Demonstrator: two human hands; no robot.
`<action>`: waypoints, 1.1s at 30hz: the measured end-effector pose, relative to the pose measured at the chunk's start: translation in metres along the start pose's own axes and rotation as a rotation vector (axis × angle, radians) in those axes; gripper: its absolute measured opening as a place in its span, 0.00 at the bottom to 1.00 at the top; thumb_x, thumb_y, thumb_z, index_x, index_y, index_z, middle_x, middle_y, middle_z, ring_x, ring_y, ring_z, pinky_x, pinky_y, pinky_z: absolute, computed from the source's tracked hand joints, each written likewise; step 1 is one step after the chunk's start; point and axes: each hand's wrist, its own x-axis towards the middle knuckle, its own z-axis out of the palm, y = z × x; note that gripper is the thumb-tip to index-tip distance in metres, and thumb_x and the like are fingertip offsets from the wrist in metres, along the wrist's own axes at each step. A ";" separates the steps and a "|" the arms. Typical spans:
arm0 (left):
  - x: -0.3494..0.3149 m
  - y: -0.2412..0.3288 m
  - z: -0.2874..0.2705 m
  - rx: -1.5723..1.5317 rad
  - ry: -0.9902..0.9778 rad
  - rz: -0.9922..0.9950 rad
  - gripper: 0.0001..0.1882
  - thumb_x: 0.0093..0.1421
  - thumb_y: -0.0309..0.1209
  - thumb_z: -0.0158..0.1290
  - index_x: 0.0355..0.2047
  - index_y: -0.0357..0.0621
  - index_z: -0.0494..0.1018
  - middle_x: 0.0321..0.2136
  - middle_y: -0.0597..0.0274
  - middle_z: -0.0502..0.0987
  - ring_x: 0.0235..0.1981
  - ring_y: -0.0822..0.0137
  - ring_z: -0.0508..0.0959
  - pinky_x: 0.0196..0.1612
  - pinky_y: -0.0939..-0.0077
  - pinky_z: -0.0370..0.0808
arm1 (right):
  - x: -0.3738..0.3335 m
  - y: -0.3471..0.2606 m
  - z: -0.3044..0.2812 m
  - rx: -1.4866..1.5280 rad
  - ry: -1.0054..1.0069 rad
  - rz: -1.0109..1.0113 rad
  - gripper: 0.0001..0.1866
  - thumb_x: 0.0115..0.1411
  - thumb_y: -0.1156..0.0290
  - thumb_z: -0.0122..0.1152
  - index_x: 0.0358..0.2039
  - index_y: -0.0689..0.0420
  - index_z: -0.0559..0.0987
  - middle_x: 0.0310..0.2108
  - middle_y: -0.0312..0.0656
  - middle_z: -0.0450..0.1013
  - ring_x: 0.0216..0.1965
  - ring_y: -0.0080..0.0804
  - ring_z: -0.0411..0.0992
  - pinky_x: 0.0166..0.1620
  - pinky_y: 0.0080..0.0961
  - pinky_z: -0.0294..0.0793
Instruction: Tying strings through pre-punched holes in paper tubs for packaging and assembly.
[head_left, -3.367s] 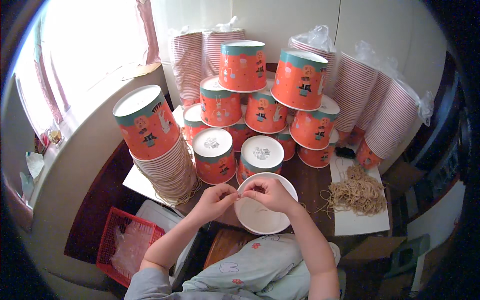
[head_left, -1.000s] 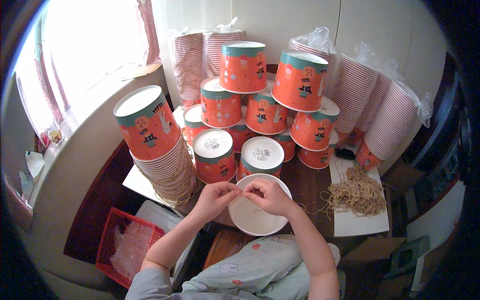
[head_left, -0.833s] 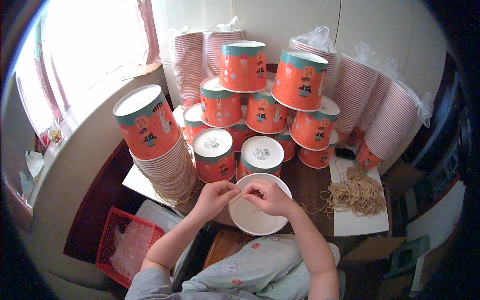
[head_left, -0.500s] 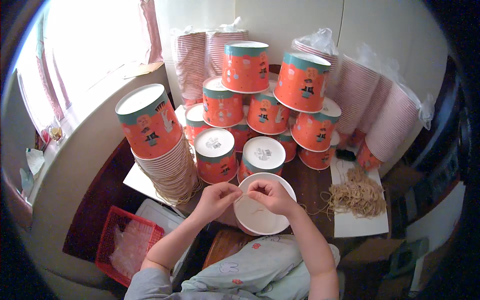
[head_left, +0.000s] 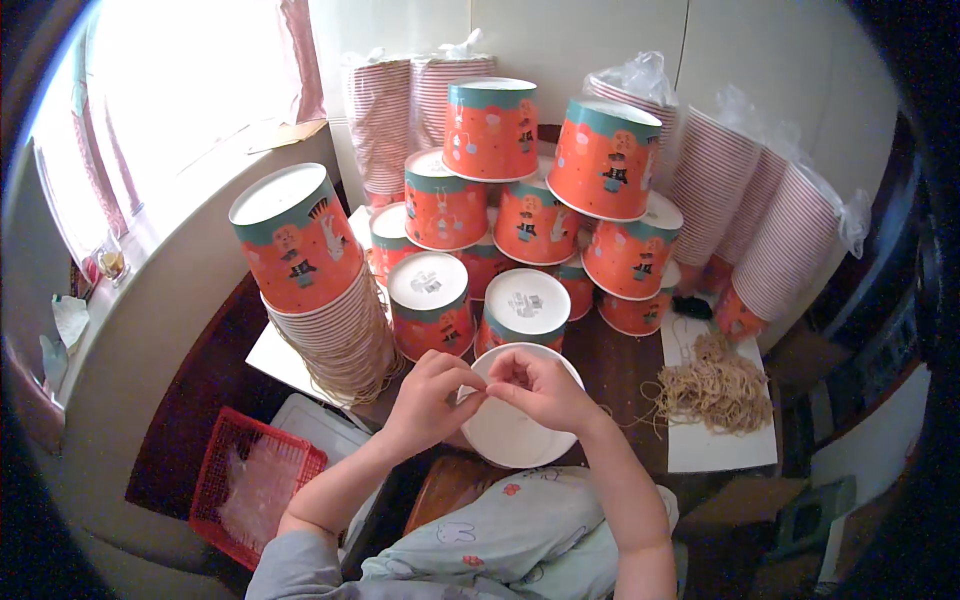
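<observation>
A white-lined paper bucket (head_left: 510, 440) stands mouth up before me at the table's near edge. Above its opening my left hand (head_left: 435, 398) and my right hand (head_left: 538, 392) meet, their thumbs and fingertips pinched together. Between them is a thin tan string, barely visible and mostly covered by the fingers. Just behind are two upturned orange buckets with white bottoms, one bucket (head_left: 430, 305) to the left and another bucket (head_left: 525, 305) to the right. A heap of tan strings (head_left: 715, 390) lies on a white board (head_left: 710, 452) at the right.
More orange buckets (head_left: 492, 130) form a pyramid behind. A tall nested stack (head_left: 335, 335) with strings hanging from it stands left. Plastic-wrapped stacks (head_left: 785, 240) line the back and right. A red basket (head_left: 215, 470) holding clear plastic sits low left.
My hands have come closer together, with the left hand turned and raised slightly. The bucket beneath them has shifted a little left. The strand seen inside it before is now hardly visible.
</observation>
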 end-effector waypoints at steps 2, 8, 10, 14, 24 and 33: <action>0.001 0.003 -0.001 -0.020 -0.032 -0.023 0.07 0.41 0.26 0.58 0.23 0.43 0.73 0.25 0.63 0.70 0.29 0.64 0.69 0.31 0.74 0.69 | -0.001 0.005 0.001 0.098 0.016 0.008 0.10 0.53 0.72 0.55 0.34 0.60 0.67 0.27 0.35 0.68 0.29 0.19 0.67 0.32 0.18 0.68; 0.000 -0.002 -0.004 -0.074 -0.044 -0.045 0.06 0.42 0.26 0.58 0.22 0.42 0.73 0.25 0.63 0.71 0.30 0.65 0.70 0.32 0.74 0.69 | 0.000 -0.008 0.009 0.459 0.119 0.148 0.10 0.53 0.76 0.55 0.33 0.55 0.63 0.25 0.31 0.65 0.23 0.12 0.60 0.23 0.09 0.58; -0.002 -0.008 -0.005 -0.097 -0.043 -0.074 0.06 0.42 0.26 0.58 0.22 0.42 0.72 0.25 0.64 0.71 0.30 0.65 0.70 0.33 0.74 0.69 | 0.000 -0.008 0.008 0.548 0.160 0.212 0.10 0.53 0.75 0.56 0.32 0.54 0.63 0.24 0.31 0.65 0.21 0.12 0.59 0.21 0.08 0.56; -0.011 -0.023 -0.006 -0.188 -0.113 -0.142 0.05 0.44 0.26 0.57 0.22 0.41 0.72 0.23 0.64 0.71 0.30 0.66 0.70 0.33 0.77 0.68 | -0.002 -0.007 0.004 0.786 0.146 0.166 0.10 0.53 0.73 0.56 0.31 0.53 0.63 0.24 0.32 0.65 0.18 0.12 0.56 0.18 0.09 0.51; -0.040 -0.054 0.010 -0.545 -0.200 -0.461 0.04 0.47 0.26 0.56 0.23 0.40 0.72 0.25 0.69 0.70 0.26 0.80 0.69 0.29 0.87 0.66 | -0.008 -0.028 -0.001 0.923 0.101 0.021 0.08 0.54 0.74 0.55 0.28 0.52 0.64 0.24 0.31 0.66 0.19 0.13 0.56 0.18 0.09 0.52; -0.039 -0.055 0.013 -0.699 -0.171 -0.527 0.04 0.49 0.25 0.56 0.25 0.40 0.72 0.26 0.70 0.71 0.27 0.81 0.69 0.30 0.87 0.66 | -0.011 -0.033 -0.003 0.767 0.140 0.018 0.08 0.54 0.73 0.55 0.28 0.52 0.65 0.24 0.30 0.66 0.19 0.12 0.57 0.18 0.09 0.53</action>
